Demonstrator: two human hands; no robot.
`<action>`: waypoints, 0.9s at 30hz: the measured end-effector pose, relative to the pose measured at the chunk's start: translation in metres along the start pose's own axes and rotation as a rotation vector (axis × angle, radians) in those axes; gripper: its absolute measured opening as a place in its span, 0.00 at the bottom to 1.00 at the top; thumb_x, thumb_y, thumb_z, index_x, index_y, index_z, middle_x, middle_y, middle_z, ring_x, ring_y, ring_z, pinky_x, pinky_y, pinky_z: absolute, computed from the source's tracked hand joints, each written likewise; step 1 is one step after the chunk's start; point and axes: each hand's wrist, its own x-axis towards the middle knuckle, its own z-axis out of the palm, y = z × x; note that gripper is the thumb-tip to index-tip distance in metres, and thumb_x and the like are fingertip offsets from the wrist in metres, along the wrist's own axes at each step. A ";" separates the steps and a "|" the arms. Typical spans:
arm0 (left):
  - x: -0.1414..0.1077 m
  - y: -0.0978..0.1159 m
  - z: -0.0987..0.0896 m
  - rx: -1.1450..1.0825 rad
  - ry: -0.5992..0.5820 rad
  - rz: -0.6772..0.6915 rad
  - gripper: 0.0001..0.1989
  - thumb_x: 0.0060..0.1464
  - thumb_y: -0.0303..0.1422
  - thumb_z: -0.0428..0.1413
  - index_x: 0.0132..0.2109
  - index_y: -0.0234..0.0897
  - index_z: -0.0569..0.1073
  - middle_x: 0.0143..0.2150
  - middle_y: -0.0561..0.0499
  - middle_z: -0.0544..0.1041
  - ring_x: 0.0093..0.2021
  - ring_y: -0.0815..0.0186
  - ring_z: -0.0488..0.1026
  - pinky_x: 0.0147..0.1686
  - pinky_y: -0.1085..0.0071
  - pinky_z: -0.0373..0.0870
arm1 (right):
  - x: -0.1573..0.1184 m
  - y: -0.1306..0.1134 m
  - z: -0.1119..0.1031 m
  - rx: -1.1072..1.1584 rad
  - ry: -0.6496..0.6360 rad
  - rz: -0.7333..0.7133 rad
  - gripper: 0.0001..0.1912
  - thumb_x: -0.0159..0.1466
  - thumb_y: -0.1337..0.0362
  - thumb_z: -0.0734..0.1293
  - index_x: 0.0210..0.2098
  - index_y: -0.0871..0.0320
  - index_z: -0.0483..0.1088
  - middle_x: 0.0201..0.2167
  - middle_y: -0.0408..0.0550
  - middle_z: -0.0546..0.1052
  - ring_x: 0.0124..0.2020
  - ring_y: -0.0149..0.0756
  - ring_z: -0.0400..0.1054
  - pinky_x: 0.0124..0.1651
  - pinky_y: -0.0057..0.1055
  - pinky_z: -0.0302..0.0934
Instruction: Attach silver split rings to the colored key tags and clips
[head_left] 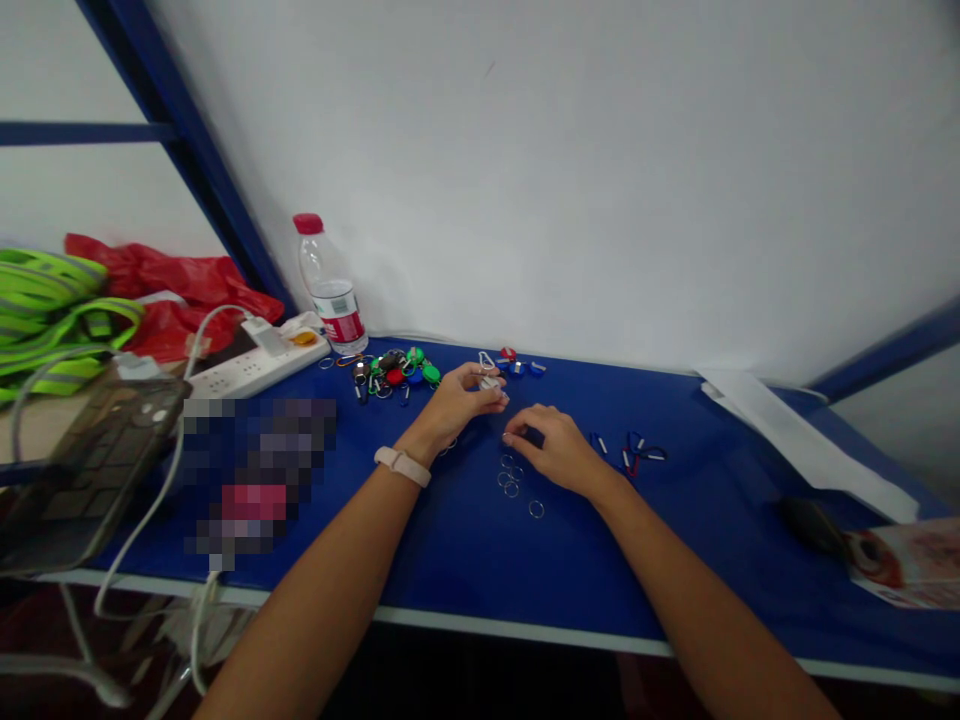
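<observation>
My left hand [461, 400] is closed on a small white badge reel [490, 383], and a silver carabiner clip [486, 360] sticks up from its fingers. To its right, my right hand [553, 447] is bent with thumb and fingertips pinched together; whatever they hold is too small to make out. Several thin metal split rings [511, 489] lie on the blue table just below the right hand, one ring [536, 509] a little apart. Blue and red carabiners [626, 455] lie right of that hand. Behind the left hand are red and blue badge reels [517, 368].
A pile of coloured badge reels [394, 376] lies left of my left hand, near a water bottle [337, 300]. A white power strip [251, 370], a cable and a blurred-out object [262, 470] occupy the left. White paper [810, 445] and a dark mouse-like object [810, 525] lie right.
</observation>
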 end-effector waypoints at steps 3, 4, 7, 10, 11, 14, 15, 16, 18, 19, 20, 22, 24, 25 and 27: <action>0.000 0.001 0.001 0.004 -0.009 -0.014 0.16 0.46 0.21 0.67 0.42 0.32 0.72 0.43 0.47 0.78 0.32 0.71 0.78 0.39 0.68 0.77 | 0.001 0.000 -0.002 0.063 0.060 0.027 0.04 0.66 0.65 0.68 0.34 0.55 0.75 0.32 0.46 0.75 0.33 0.36 0.68 0.40 0.34 0.63; 0.000 0.001 0.001 0.007 -0.010 -0.020 0.16 0.46 0.21 0.66 0.41 0.32 0.72 0.43 0.47 0.78 0.32 0.71 0.78 0.39 0.68 0.77 | 0.001 0.000 -0.002 0.092 0.083 0.062 0.05 0.66 0.64 0.68 0.33 0.55 0.75 0.30 0.45 0.74 0.30 0.34 0.67 0.37 0.33 0.62; 0.000 0.000 0.002 0.025 -0.024 -0.034 0.15 0.46 0.20 0.66 0.41 0.32 0.73 0.42 0.48 0.78 0.32 0.71 0.78 0.39 0.68 0.77 | 0.002 0.000 -0.003 0.179 0.138 0.191 0.05 0.64 0.62 0.69 0.32 0.55 0.75 0.24 0.41 0.74 0.24 0.32 0.64 0.31 0.31 0.59; 0.001 -0.002 0.001 0.055 -0.059 -0.030 0.14 0.46 0.20 0.66 0.40 0.31 0.74 0.42 0.48 0.78 0.33 0.71 0.78 0.40 0.67 0.77 | 0.003 0.000 -0.004 0.236 0.185 0.256 0.07 0.63 0.59 0.69 0.32 0.55 0.76 0.24 0.42 0.77 0.24 0.32 0.66 0.30 0.31 0.60; 0.001 -0.003 0.001 0.064 -0.070 -0.025 0.14 0.46 0.21 0.66 0.40 0.31 0.74 0.42 0.48 0.77 0.33 0.71 0.78 0.40 0.67 0.77 | 0.003 0.000 -0.004 0.246 0.202 0.263 0.07 0.63 0.59 0.69 0.32 0.55 0.76 0.24 0.42 0.77 0.24 0.32 0.66 0.30 0.31 0.60; 0.001 -0.004 0.000 0.075 -0.099 -0.018 0.14 0.46 0.23 0.67 0.40 0.31 0.74 0.42 0.48 0.77 0.33 0.72 0.77 0.40 0.67 0.76 | 0.004 0.003 -0.002 0.274 0.259 0.293 0.09 0.62 0.57 0.69 0.30 0.55 0.75 0.23 0.43 0.78 0.23 0.32 0.66 0.29 0.31 0.61; 0.001 -0.004 0.000 0.075 -0.107 -0.019 0.15 0.46 0.24 0.68 0.41 0.31 0.74 0.42 0.48 0.77 0.33 0.72 0.77 0.40 0.67 0.76 | 0.004 0.004 -0.001 0.290 0.276 0.306 0.09 0.62 0.57 0.70 0.30 0.56 0.75 0.23 0.43 0.77 0.22 0.32 0.66 0.29 0.31 0.61; 0.001 -0.004 0.000 0.075 -0.114 -0.020 0.15 0.45 0.24 0.68 0.41 0.31 0.74 0.42 0.48 0.77 0.33 0.72 0.77 0.40 0.67 0.76 | 0.005 0.005 0.000 0.309 0.291 0.320 0.10 0.61 0.56 0.70 0.29 0.56 0.75 0.22 0.43 0.77 0.22 0.32 0.66 0.28 0.31 0.61; 0.000 -0.004 -0.001 0.080 -0.124 -0.018 0.15 0.45 0.25 0.69 0.41 0.31 0.74 0.41 0.48 0.77 0.33 0.71 0.78 0.40 0.67 0.76 | 0.005 0.008 0.001 0.352 0.304 0.337 0.11 0.60 0.55 0.71 0.29 0.56 0.75 0.21 0.43 0.76 0.21 0.32 0.66 0.27 0.31 0.60; 0.000 -0.003 -0.001 0.085 -0.128 -0.017 0.15 0.45 0.25 0.69 0.41 0.31 0.74 0.41 0.48 0.77 0.34 0.71 0.78 0.41 0.67 0.76 | 0.005 0.008 0.002 0.371 0.304 0.340 0.11 0.60 0.55 0.71 0.29 0.56 0.75 0.21 0.43 0.77 0.21 0.33 0.67 0.27 0.31 0.60; 0.000 -0.003 0.000 0.089 -0.128 -0.017 0.15 0.45 0.25 0.68 0.41 0.31 0.75 0.41 0.49 0.78 0.34 0.71 0.77 0.41 0.67 0.76 | 0.004 0.009 0.002 0.386 0.302 0.343 0.11 0.60 0.55 0.71 0.30 0.56 0.75 0.22 0.44 0.77 0.22 0.33 0.67 0.27 0.31 0.60; -0.001 -0.003 0.000 0.094 -0.121 -0.019 0.15 0.45 0.25 0.68 0.41 0.32 0.75 0.41 0.49 0.78 0.34 0.71 0.77 0.41 0.67 0.77 | 0.004 0.009 0.003 0.405 0.299 0.349 0.11 0.60 0.55 0.71 0.30 0.56 0.75 0.22 0.44 0.77 0.22 0.34 0.68 0.27 0.31 0.60; -0.001 -0.003 0.000 0.097 -0.111 -0.025 0.14 0.45 0.23 0.68 0.40 0.32 0.75 0.40 0.49 0.78 0.34 0.70 0.77 0.41 0.66 0.77 | 0.004 0.009 0.003 0.416 0.298 0.354 0.11 0.60 0.54 0.71 0.31 0.57 0.75 0.23 0.45 0.78 0.23 0.34 0.69 0.28 0.32 0.60; -0.001 -0.003 0.000 0.098 -0.107 -0.027 0.14 0.44 0.23 0.68 0.40 0.32 0.76 0.39 0.49 0.78 0.34 0.70 0.77 0.42 0.66 0.77 | 0.004 0.009 0.003 0.421 0.298 0.353 0.11 0.60 0.54 0.71 0.31 0.57 0.75 0.24 0.46 0.79 0.23 0.35 0.69 0.28 0.32 0.61; -0.002 -0.002 0.001 0.100 -0.097 -0.032 0.14 0.45 0.22 0.67 0.40 0.32 0.76 0.39 0.50 0.78 0.33 0.70 0.77 0.41 0.65 0.77 | 0.004 0.008 0.003 0.433 0.301 0.346 0.11 0.60 0.54 0.71 0.31 0.57 0.75 0.24 0.47 0.79 0.24 0.35 0.70 0.29 0.32 0.61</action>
